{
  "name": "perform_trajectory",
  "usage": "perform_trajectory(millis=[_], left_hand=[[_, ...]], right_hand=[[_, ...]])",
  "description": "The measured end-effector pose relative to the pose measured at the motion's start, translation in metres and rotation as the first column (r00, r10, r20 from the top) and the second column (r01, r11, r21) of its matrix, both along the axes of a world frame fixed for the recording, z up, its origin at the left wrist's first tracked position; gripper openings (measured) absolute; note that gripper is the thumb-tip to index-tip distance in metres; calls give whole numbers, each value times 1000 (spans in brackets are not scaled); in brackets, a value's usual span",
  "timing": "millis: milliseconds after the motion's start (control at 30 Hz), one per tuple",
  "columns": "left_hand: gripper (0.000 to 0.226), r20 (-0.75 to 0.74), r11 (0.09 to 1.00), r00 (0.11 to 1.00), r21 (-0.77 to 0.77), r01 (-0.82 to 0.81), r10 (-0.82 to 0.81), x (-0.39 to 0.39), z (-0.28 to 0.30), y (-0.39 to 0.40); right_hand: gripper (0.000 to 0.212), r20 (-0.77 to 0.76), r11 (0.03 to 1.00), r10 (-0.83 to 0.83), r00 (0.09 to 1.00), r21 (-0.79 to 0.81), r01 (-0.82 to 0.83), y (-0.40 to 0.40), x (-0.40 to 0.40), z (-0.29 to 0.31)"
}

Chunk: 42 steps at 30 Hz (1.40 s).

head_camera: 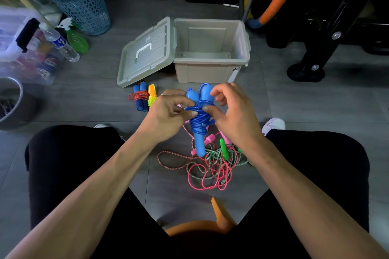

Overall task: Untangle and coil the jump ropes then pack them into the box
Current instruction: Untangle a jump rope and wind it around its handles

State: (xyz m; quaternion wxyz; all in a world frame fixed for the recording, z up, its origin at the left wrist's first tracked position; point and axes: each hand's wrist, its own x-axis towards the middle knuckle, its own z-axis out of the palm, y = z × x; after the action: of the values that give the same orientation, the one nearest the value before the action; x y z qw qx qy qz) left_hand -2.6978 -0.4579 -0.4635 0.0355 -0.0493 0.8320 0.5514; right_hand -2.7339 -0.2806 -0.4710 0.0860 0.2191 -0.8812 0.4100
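One open box [211, 63], one lid [147, 52], two coiled ropes [145, 98] beside it, one blue rope [200, 120] in two hands [168, 113], one tangled pile [212, 164].

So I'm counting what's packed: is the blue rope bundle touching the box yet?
Apart. The head view shows the blue rope bundle held up by both hands, left hand and right hand, with bare floor between it and the box.

Both hands up front: left hand [168, 111] and right hand [233, 111] pinch the blue jump rope [200, 120], wound round its handles, above the tangled ropes [212, 166]; box [210, 69] sits open.
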Motion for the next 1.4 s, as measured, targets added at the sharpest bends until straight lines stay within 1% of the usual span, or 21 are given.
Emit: perform_trajectory(millis=[100, 200, 267, 367, 467, 500, 567, 633, 700, 800, 833, 867, 933, 1000, 1067, 1100, 1167, 1267, 1367, 1400], left_hand=[[9, 10, 999, 999, 5, 38, -38, 2, 0, -3], [9, 53, 999, 998, 29, 31, -33, 3, 5, -2], [14, 52, 1000, 998, 3, 21, -21, 3, 9, 0], [15, 21, 999, 999, -33, 28, -28, 2, 10, 1], [11, -2, 998, 1000, -55, -12, 12, 1, 5, 2], [9, 1, 998, 1000, -53, -30, 30, 1, 3, 3], [8, 9, 997, 998, -52, -56, 56, 1, 0, 3], [11, 11, 997, 998, -53, -64, 65, 2, -1, 1], [14, 46, 998, 997, -22, -66, 67, 4, 1, 1], [21, 174, 997, 983, 38, -69, 61, 7, 1, 2], [25, 196, 996, 979, 50, -72, 61, 8, 2, 3], [30, 192, 997, 980, 40, -65, 56, 8, 0, 2], [38, 138, 999, 990, -29, -28, 32, 9, -1, 2], [37, 91, 996, 996, -94, -10, 18, 8, -3, 1], [24, 66, 994, 998, -105, -8, 15, 7, -1, 0], [16, 56, 994, 998, -104, -11, 17, 6, 0, -1], [13, 27, 993, 998, -107, -45, 49, 5, 3, 0], [22, -57, 975, 993, -188, -114, 105, 6, 10, 2], [40, -66, 971, 997, -232, -49, 35, 7, 11, 0], [42, -101, 965, 995, -260, -23, -4, 8, 10, -1]], right_hand=[[21, 6, 999, -4, 1000, 35, 4, -2, 5, -2], [16, 49, 999, 15, 999, 44, -18, -5, 7, -7], [14, 53, 999, 31, 998, 30, -33, -6, 7, -9], [12, 14, 1000, 7, 1000, 16, -7, -6, 8, -8], [5, -60, 1000, -11, 998, 5, 11, -7, 7, -7], [3, -80, 1000, 4, 997, 3, -4, -7, 7, -7], [10, -112, 998, 63, 992, 20, -61, -7, 7, -7], [14, -101, 991, 131, 986, 37, -128, -8, 9, -7], [19, -60, 982, 174, 983, 83, -168, -8, 9, -7], [29, -24, 952, 221, 975, 220, -210, -7, 7, -10], [30, -22, 939, 236, 971, 262, -223, -7, 8, -12], [30, -18, 927, 248, 969, 293, -232, -7, 10, -12], [24, -3, 925, 233, 973, 311, -221, -9, 16, -12], [20, -10, 934, 189, 982, 311, -177, -12, 21, -13], [18, -20, 940, 163, 986, 307, -149, -13, 21, -12], [15, -7, 945, 163, 987, 288, -154, -13, 20, -12], [10, 19, 952, 201, 979, 234, -200, -12, 14, -11], [7, 74, 948, 271, 960, 151, -279, -7, 7, -7], [6, 161, 940, 328, 931, 41, -338, -3, 6, -4], [8, 187, 935, 342, 921, 26, -353, -2, 6, -3]])
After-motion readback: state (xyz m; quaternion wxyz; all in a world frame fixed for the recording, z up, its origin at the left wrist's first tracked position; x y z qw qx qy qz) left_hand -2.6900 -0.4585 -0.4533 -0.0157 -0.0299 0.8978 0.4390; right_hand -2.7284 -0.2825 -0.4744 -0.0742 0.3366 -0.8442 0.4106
